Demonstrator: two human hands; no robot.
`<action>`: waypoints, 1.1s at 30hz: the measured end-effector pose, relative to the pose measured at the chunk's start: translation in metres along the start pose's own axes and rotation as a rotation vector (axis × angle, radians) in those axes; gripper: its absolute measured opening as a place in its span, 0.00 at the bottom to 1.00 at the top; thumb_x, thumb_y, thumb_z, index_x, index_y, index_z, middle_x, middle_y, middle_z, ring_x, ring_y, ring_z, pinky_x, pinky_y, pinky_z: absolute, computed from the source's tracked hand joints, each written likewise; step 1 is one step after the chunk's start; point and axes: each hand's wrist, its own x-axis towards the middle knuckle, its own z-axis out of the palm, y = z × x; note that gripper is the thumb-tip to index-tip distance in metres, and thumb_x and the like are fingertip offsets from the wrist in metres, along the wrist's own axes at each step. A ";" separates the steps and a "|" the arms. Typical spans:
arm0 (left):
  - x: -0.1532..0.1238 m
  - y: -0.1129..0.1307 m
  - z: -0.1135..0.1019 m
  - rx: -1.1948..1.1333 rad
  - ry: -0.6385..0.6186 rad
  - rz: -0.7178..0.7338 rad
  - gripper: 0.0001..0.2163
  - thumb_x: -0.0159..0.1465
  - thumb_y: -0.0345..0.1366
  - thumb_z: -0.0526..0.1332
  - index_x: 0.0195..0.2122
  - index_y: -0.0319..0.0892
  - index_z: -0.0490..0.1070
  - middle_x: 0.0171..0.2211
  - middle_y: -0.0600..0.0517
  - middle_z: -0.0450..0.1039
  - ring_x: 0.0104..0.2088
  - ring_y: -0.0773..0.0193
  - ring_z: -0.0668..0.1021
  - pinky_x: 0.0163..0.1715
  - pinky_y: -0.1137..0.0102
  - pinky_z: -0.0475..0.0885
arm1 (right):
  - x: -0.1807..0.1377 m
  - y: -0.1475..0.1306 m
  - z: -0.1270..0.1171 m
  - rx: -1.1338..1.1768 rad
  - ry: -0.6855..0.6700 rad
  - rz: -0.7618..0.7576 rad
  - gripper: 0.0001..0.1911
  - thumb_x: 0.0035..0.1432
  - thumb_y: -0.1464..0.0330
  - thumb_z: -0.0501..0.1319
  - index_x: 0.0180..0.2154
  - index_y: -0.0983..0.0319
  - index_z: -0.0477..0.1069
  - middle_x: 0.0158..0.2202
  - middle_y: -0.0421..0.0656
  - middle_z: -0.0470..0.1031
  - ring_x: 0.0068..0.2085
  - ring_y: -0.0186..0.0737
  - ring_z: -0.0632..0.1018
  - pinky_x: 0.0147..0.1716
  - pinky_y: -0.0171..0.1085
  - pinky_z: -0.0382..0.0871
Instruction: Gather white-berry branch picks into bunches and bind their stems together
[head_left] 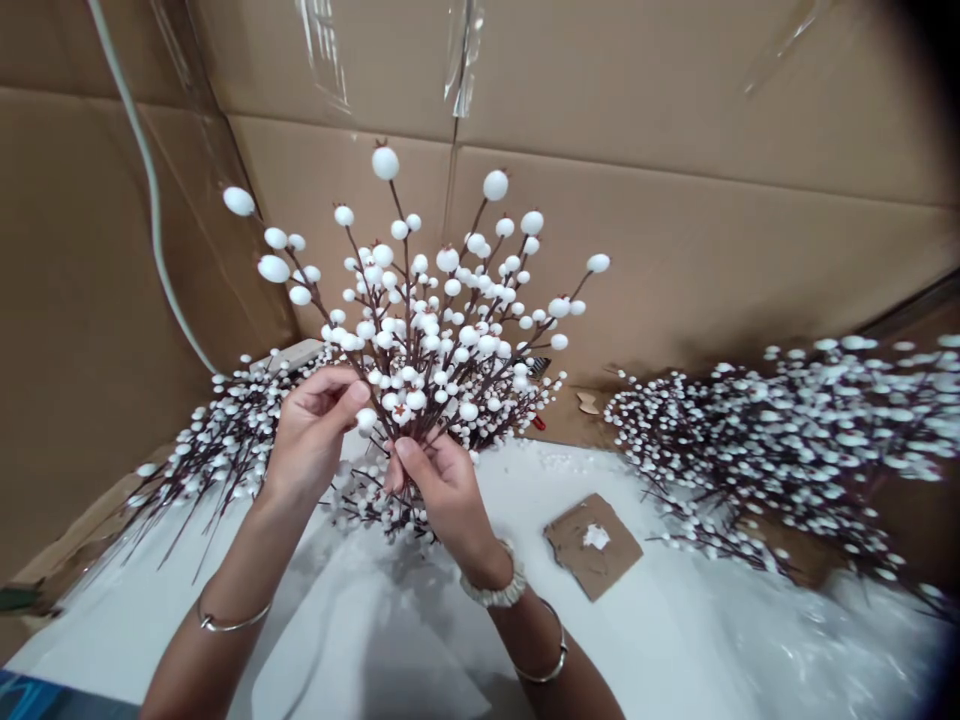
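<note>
Left hand [311, 432] pinching stems of a white artificial berry spray [431, 330], right hand [442, 490] gripping it too

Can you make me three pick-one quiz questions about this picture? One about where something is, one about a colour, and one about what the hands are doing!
1. Where is the cardboard square? A) on the white sheet B) in a hand C) on top of the cardboard wall
2. What colour are the berries on the bunch of berry stems? A) red B) white C) blue
3. What are the left hand and right hand doing? A) lying flat B) clapping C) holding the bunch up

Answers: 1 A, it lies on the sheet beside the hands. 2 B, the round berries look white. 3 C, both hands grip the stems above the sheet.
</note>
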 end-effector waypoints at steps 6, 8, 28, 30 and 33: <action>-0.001 -0.007 0.000 0.044 -0.026 0.115 0.14 0.48 0.44 0.76 0.29 0.42 0.77 0.24 0.55 0.71 0.24 0.72 0.70 0.23 0.79 0.66 | 0.000 0.000 0.001 0.013 -0.005 0.052 0.17 0.60 0.54 0.62 0.36 0.62 0.70 0.22 0.36 0.66 0.25 0.31 0.66 0.29 0.33 0.63; 0.000 -0.008 0.000 0.065 -0.036 0.131 0.13 0.50 0.43 0.75 0.29 0.42 0.77 0.25 0.55 0.71 0.26 0.71 0.71 0.25 0.79 0.67 | 0.000 0.001 0.001 0.021 -0.008 0.066 0.18 0.60 0.53 0.62 0.36 0.62 0.69 0.23 0.35 0.64 0.25 0.30 0.64 0.28 0.33 0.61; 0.000 -0.002 -0.003 0.285 -0.094 0.124 0.14 0.56 0.47 0.70 0.33 0.40 0.75 0.29 0.52 0.73 0.25 0.70 0.70 0.24 0.75 0.65 | 0.008 0.013 -0.002 0.171 -0.145 0.185 0.23 0.57 0.47 0.62 0.29 0.59 0.63 0.18 0.32 0.54 0.22 0.31 0.63 0.27 0.34 0.58; -0.005 0.001 -0.001 0.354 -0.036 0.210 0.11 0.60 0.44 0.67 0.34 0.41 0.73 0.29 0.53 0.72 0.26 0.69 0.71 0.26 0.75 0.66 | 0.010 0.013 -0.002 0.166 -0.086 0.157 0.23 0.56 0.47 0.63 0.29 0.59 0.63 0.17 0.30 0.54 0.20 0.30 0.64 0.28 0.35 0.64; -0.019 0.007 0.005 0.575 0.056 0.539 0.04 0.63 0.36 0.65 0.35 0.42 0.71 0.31 0.53 0.71 0.30 0.69 0.72 0.30 0.74 0.66 | 0.011 0.013 -0.002 0.174 -0.014 0.123 0.22 0.57 0.48 0.63 0.30 0.60 0.63 0.16 0.29 0.55 0.17 0.28 0.63 0.26 0.35 0.66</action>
